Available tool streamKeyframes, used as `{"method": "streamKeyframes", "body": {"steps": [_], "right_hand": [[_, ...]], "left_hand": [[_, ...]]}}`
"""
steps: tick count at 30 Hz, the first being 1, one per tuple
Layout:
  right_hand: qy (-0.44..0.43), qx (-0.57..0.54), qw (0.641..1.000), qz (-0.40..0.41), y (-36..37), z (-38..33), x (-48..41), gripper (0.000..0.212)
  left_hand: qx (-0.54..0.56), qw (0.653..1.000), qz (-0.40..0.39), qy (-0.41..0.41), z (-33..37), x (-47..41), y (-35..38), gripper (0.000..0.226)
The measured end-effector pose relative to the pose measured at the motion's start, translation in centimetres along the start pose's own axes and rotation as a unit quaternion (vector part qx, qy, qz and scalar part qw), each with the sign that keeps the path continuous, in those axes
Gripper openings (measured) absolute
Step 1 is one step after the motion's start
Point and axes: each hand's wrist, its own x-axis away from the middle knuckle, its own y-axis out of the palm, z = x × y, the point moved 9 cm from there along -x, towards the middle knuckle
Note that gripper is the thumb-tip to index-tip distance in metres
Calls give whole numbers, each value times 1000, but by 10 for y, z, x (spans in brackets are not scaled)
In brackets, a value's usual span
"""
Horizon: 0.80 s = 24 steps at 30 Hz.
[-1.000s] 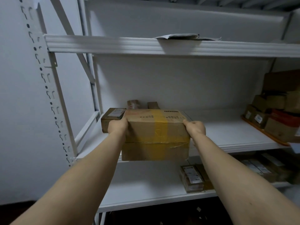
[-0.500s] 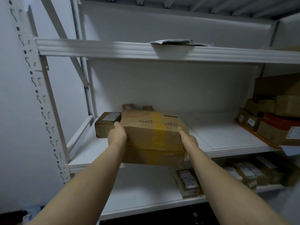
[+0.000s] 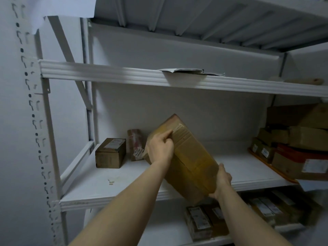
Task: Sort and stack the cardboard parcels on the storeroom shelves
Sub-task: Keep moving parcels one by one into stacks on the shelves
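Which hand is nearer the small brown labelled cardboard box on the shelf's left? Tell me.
Left. The left hand grips the upper end of the large tilted tan cardboard parcel, right of that box; the right hand holds its lower end, farther right.

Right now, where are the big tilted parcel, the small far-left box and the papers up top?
big tilted parcel [image 3: 191,157], head view, taped broad face.
small box [image 3: 108,158], head view, front face.
papers [image 3: 182,70], head view, front edge.
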Motion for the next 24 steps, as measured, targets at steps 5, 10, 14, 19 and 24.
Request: {"method": "streamKeyframes", "body": {"steps": [5,10,14,19,24], "right_hand": [[14,-25,1000,8,-7,-1,9,67],[9,-51,999,-13,4,0,2,92],[-24,1,1000,-9,13,-12,10,64],[-49,35,998,-8,21,-25,25,5],[-79,29,996,-30,40,-32,34,27]], "left_hand": [[-68,996,2,51,12,11,11,36],[-43,998,44,-12,-13,6,-2,45],[-81,988,46,-123,-48,0,-17,82],[-32,952,99,-289,-120,-6,-45,71],[55,911,132,-387,-162,1,-62,50]]}}
